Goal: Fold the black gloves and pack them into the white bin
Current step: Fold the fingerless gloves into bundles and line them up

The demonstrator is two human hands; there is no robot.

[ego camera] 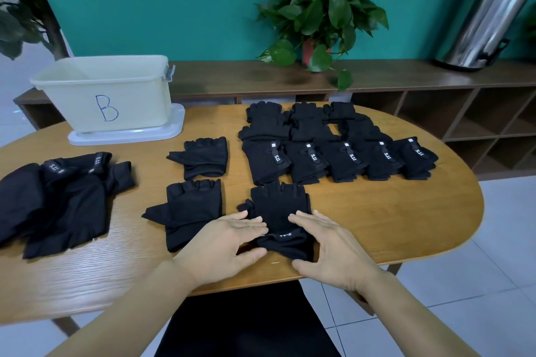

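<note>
A black fingerless glove (280, 206) lies flat near the table's front edge, its cuff toward me. My left hand (226, 243) rests on its left side with straight fingers. My right hand (330, 249) rests on its right side, fingers straight, thumb at the cuff. Two more flat gloves (200, 156) (188, 209) lie to the left. Several folded gloves (333, 151) sit in rows behind. A loose pile of gloves (58, 200) lies at the far left. The white bin (104, 93), marked "B", stands on its lid at the back left.
The oval wooden table (406, 226) has bare wood at the right end. Behind it runs a low wooden shelf (435, 78) with a potted plant (319, 9) and a steel pedal bin (487, 20). Tiled floor lies to the right.
</note>
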